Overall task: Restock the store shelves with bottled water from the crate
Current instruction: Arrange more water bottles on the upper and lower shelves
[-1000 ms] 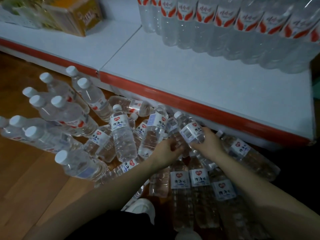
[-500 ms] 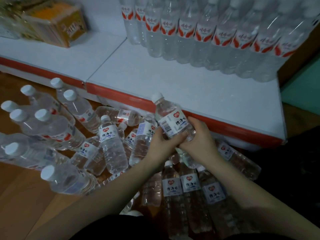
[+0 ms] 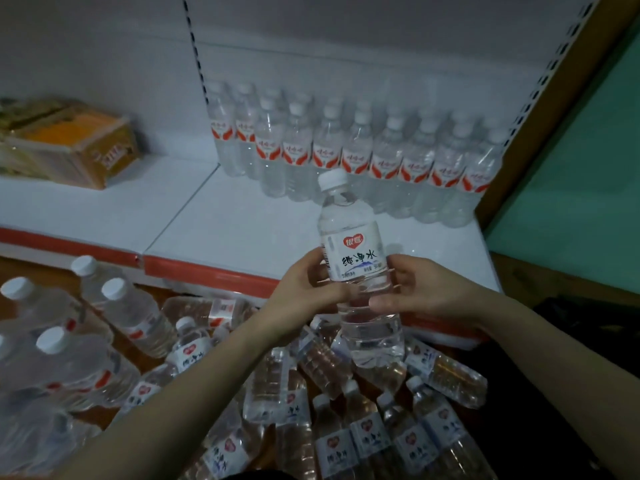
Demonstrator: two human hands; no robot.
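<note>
left hand (image 3: 304,292) and right hand (image 3: 415,289) curl round the waist of a full water bottle (image 3: 356,265), held upright over the front edge of the shelf (image 3: 259,230). likely hefty, with thin smooth plastic that dents; the ribbed middle is best to grip. label: red heart logo, brush characters 纯净水.

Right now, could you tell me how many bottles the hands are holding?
1: the bottle, upright, gripped by left hand and right hand by the shelf edge.
</note>
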